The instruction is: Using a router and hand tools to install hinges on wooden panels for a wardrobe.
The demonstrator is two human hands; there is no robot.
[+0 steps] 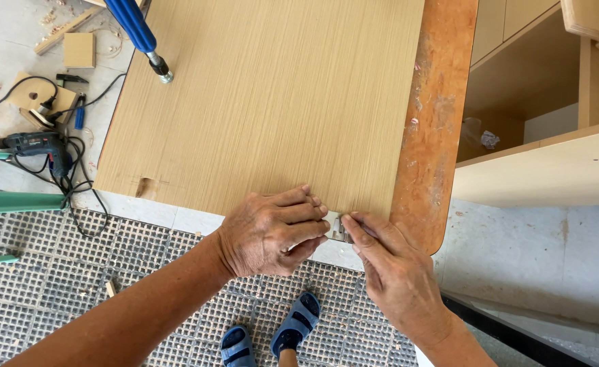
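A light wood-grain panel point(265, 95) lies flat on an orange-brown workbench point(435, 122). At the panel's near edge sits a small metal hinge point(338, 228). My left hand point(272, 231) presses on the panel edge just left of the hinge, fingers curled and touching it. My right hand point(391, 272) pinches the hinge from the right with thumb and forefinger. A notch point(146, 187) is cut into the panel's near left corner.
A blue clamp point(140, 34) stands at the panel's far left. A power drill point(38, 146) with black cables lies on the floor at left beside wood blocks point(78, 49). Pale cabinet parts point(544, 163) stand at right. My blue sandals point(272, 333) rest on grid matting.
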